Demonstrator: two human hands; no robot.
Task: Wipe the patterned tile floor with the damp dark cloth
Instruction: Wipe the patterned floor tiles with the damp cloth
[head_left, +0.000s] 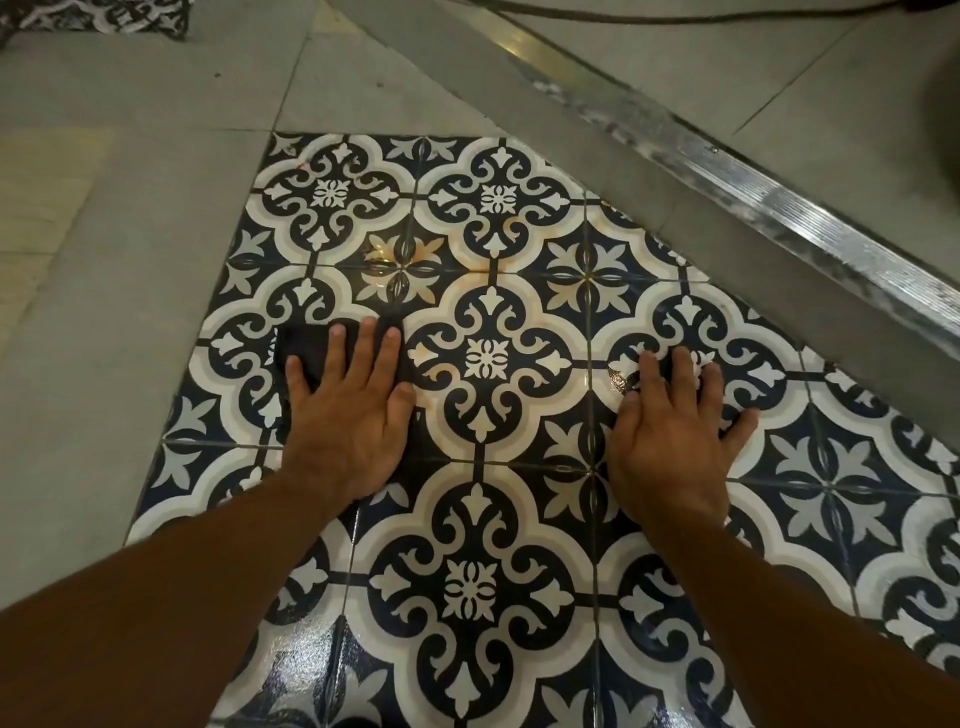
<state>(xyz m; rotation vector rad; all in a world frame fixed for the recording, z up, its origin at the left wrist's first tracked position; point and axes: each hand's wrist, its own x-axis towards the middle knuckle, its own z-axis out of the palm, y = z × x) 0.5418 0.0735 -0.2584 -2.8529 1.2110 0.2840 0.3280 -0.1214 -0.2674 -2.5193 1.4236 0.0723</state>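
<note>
Nearest the camera, the tiles (478, 587) shine wet, which suggests this part has already been wiped. Both forearms reach out over them.

The left hand (348, 426) lies flat on the cloth (304, 345), fingers straight and slightly spread, pressing rather than gripping. I judge a flat palm spreads the load and keeps the whole cloth in contact with the floor. The cloth pokes out to the left and in front of the fingers and touches the tiles.

The right hand (670, 441) lies bare on the tiles, well apart from the cloth. Its fingers are spread and hold nothing, so it is most likely a prop for the person's weight while leaning forward.

Just beyond the cloth, rusty stains (387, 254) mark the pattern, a likely next target. Plain grey floor (104, 312) borders the tiles to the left and beyond them. A metal strip (779, 202) runs diagonally on the right, and a dark cable (675, 18) crosses the top.
</note>
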